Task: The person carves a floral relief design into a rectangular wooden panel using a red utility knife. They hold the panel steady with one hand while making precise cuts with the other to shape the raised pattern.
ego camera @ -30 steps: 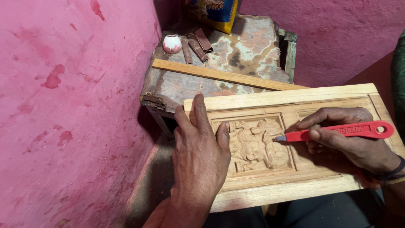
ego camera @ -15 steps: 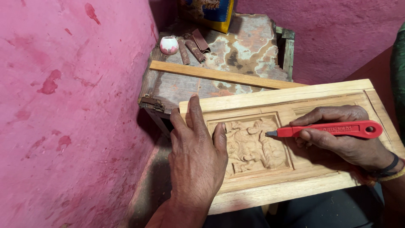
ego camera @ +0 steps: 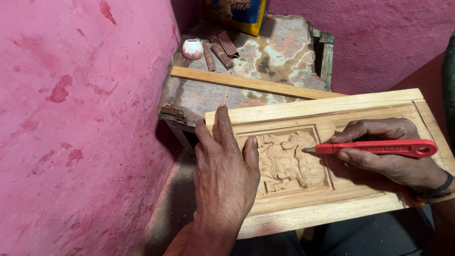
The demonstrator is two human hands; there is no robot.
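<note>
I see my left hand (ego camera: 222, 173) lying flat on a pale wooden panel (ego camera: 303, 111), fingers stretched out and slightly spread, gripping nothing, just pressing the board down; its fingertips reach the panel's far edge, and its thumb rests against the left border of a carved relief (ego camera: 289, 163) sunk into a square recess; my right hand (ego camera: 386, 151) lies on the panel to the right of that recess, fingers curled around a red-handled tool (ego camera: 379, 148); the tool's metal tip pokes out past my fingertips and meets the relief's right edge; beyond my left fingertips stands a worn table (ego camera: 279, 52), with a wooden strip (ego camera: 251, 85) across it and a small pink-and-white pot (ego camera: 192, 49) farther back; pink wall (ego camera: 80, 128) lies left.
</note>
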